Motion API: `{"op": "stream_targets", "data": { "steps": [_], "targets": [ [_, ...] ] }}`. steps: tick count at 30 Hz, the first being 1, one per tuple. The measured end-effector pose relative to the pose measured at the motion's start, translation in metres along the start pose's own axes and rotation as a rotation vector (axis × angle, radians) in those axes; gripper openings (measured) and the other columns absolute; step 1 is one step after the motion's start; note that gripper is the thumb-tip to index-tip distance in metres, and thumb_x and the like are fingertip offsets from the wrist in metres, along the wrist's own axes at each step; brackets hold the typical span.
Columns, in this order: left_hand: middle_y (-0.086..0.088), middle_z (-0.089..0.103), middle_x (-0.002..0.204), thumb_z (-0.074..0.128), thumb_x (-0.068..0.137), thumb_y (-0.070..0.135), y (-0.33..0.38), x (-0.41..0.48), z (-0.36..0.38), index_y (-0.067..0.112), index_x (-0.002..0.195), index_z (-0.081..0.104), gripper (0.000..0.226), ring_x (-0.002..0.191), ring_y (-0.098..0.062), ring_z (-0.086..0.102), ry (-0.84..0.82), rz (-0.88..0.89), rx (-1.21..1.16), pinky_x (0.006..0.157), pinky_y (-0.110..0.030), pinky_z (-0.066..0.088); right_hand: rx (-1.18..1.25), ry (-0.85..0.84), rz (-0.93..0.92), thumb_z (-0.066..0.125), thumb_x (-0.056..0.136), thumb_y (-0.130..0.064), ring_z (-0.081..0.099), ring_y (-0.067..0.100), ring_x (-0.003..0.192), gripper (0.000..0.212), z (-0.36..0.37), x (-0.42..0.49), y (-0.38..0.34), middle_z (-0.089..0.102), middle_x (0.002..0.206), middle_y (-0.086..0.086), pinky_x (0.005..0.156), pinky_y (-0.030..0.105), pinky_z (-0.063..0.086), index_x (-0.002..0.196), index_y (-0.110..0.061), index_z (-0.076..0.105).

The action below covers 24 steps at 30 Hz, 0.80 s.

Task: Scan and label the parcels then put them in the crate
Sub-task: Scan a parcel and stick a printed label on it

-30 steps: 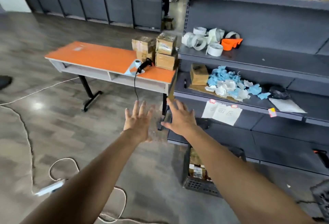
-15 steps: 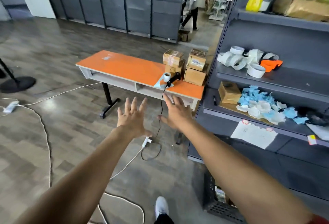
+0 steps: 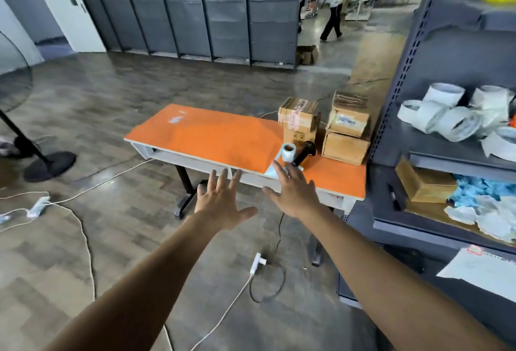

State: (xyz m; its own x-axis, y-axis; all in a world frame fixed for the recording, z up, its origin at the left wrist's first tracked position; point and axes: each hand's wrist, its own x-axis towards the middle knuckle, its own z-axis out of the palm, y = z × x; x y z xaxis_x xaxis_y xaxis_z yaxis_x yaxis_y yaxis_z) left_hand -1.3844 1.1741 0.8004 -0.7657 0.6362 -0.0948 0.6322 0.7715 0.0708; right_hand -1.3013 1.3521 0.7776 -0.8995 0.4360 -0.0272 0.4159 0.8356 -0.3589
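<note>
Several cardboard parcels stand at the right end of an orange table [image 3: 212, 138]: one stack [image 3: 300, 117] and, to its right, a second stack [image 3: 347, 132]. In front of them lie a black handheld scanner [image 3: 304, 153] and a white label roll [image 3: 288, 151] on a pale sheet. My left hand [image 3: 223, 201] and my right hand [image 3: 296, 191] are stretched out in the air before the table's near edge, fingers spread, holding nothing. The crate is out of view.
A grey metal shelf rack [image 3: 435, 155] stands right of the table with tape rolls [image 3: 446, 116], a small box [image 3: 424, 184] and crumpled blue and white paper. Cables and a power strip [image 3: 37, 207] lie on the floor. A fan stand [image 3: 47, 165] is at left. People walk far behind.
The view has lifted and drawn closer to the table; the black crate at the foot of the rack has left the frame. Both hands stay open and outstretched.
</note>
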Motion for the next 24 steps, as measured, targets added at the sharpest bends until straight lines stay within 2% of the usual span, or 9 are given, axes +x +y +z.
{"op": "stream_targets", "data": {
  "steps": [4, 9, 16, 24],
  "targets": [
    [-0.001, -0.004, 0.164, 0.032, 0.081, 0.083, -0.005, 0.058, 0.001, 0.033, 0.154, -0.007, 0.097, 0.15, -0.026, -0.009, -0.005, 0.009, -0.004, 0.119, -0.053, 0.009, 0.024, 0.038, 0.014, 0.036, 0.093, -0.068, 0.009, 0.026, 0.149, 0.077, -0.015, 0.055, 0.009, 0.009, 0.163, 0.001, 0.11, 0.06, 0.022, 0.156, -0.035, 0.005],
    [0.0, -0.003, 0.164, 0.022, 0.082, 0.083, -0.008, 0.134, 0.001, 0.033, 0.154, -0.006, 0.092, 0.15, -0.027, -0.011, -0.024, 0.052, -0.043, 0.118, -0.055, 0.01, -0.001, 0.047, 0.069, 0.037, 0.091, -0.07, 0.008, 0.026, 0.149, 0.081, -0.03, 0.11, 0.028, 0.006, 0.163, -0.002, 0.11, 0.058, 0.024, 0.156, -0.035, 0.002],
    [0.0, -0.004, 0.164, 0.02, 0.085, 0.08, -0.002, 0.25, 0.001, 0.034, 0.155, -0.005, 0.087, 0.15, -0.027, -0.009, -0.058, 0.162, -0.071, 0.118, -0.055, 0.009, -0.023, 0.074, 0.215, 0.035, 0.092, -0.071, 0.008, 0.025, 0.15, 0.08, -0.039, 0.178, 0.053, 0.005, 0.164, -0.002, 0.112, 0.059, 0.021, 0.155, -0.038, -0.001],
    [0.0, -0.006, 0.164, 0.017, 0.084, 0.081, -0.021, 0.387, -0.021, 0.033, 0.155, -0.007, 0.088, 0.15, -0.026, -0.009, -0.115, 0.346, -0.103, 0.118, -0.054, 0.009, -0.02, 0.13, 0.477, 0.034, 0.092, -0.071, 0.012, 0.027, 0.149, 0.08, -0.045, 0.273, 0.057, 0.004, 0.164, 0.0, 0.11, 0.054, 0.033, 0.154, -0.036, -0.002]
  ]
}}
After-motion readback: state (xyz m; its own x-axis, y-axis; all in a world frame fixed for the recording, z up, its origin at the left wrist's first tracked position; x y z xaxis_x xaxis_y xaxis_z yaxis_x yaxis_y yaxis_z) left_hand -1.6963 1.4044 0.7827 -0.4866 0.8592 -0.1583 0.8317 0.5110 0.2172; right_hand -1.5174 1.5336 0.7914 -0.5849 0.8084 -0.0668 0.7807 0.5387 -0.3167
